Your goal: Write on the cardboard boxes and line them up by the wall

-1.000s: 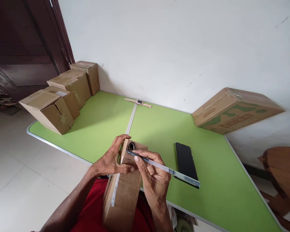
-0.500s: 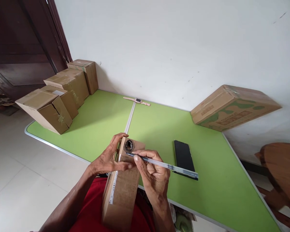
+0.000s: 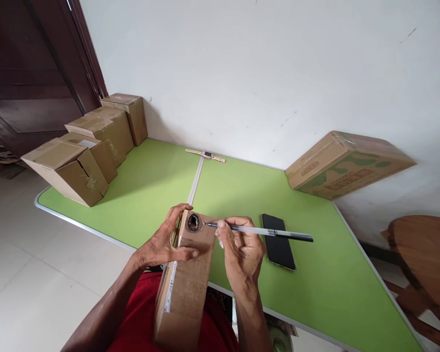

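Seen from the head camera, a bright green counter with a silver rim and a pale seam down its middle stands pushed against a plain white wall. A dark brown wooden door fills the far left corner, and pale floor tiles run beneath it. At the right edge part of one round brown wooden seat shows. Four plain brown cardboard cartons sit in a row touching one another on the counter's far left corner. One larger flat carton with green print lies tilted at the far right by the wall. One wristwatch with a pale strap lies flat across the seam at the far edge, and one black phone lies face up near the middle right. At the near edge one long brown cardboard box stands tilted, its lower end against a red garment and its upper end over the counter's rim. A round dark hole shows in its upper end. The left hand has its fingers clamped round that upper end, with the thumb laid across the front face. The right hand has its fingers pinched together on one clear plastic pen close to the tip. The pen lies nearly level, its tip just beside the hole and its dark rear end above the phone.
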Demonstrator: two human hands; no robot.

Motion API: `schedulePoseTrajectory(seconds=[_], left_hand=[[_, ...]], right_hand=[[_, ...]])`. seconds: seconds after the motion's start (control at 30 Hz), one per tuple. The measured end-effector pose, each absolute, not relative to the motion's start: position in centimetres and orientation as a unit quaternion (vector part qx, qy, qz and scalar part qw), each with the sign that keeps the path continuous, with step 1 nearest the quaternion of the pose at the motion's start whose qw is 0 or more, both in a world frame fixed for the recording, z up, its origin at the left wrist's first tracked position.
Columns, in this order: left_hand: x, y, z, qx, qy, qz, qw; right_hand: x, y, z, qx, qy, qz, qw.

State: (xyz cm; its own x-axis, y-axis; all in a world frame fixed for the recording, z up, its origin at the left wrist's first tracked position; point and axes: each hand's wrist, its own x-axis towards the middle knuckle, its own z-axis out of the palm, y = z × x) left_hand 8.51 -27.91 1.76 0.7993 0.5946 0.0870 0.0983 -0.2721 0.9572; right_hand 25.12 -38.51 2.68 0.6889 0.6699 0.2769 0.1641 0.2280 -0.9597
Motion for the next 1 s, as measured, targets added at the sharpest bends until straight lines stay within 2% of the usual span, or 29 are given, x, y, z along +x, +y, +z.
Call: schedulePoseTrajectory(seconds=[0.17,0.37,0.6,0.83,1.0], left_hand=[[8.2,-27.8,1.7,0.755,0.236,0.217,0.572],[7.8,-27.8,1.4,0.748,0.244,0.218,0.578],[7.7,-27.6,1.8,0.736,0.243,0.206,0.597],[7.8,-27.6,2.1,0.747,0.252,0.190,0.585],[8.1,-27.6,2.4,0.751,0.255,0.179,0.582]], right_hand=[[28.5,-36.0,3.1,-0.601,-0.336,0.192,0.700],[34.3,-32.1,-0.7,-0.753,-0.386,0.223,0.484],[32.8,-31.9,-4.4,-0.818,-0.368,0.228,0.379],[32.1,-33.0,-3.2,-0.864,-0.332,0.207,0.317],[34.8,-38.4,-1.4,-0.930,-0.234,0.112,0.260]])
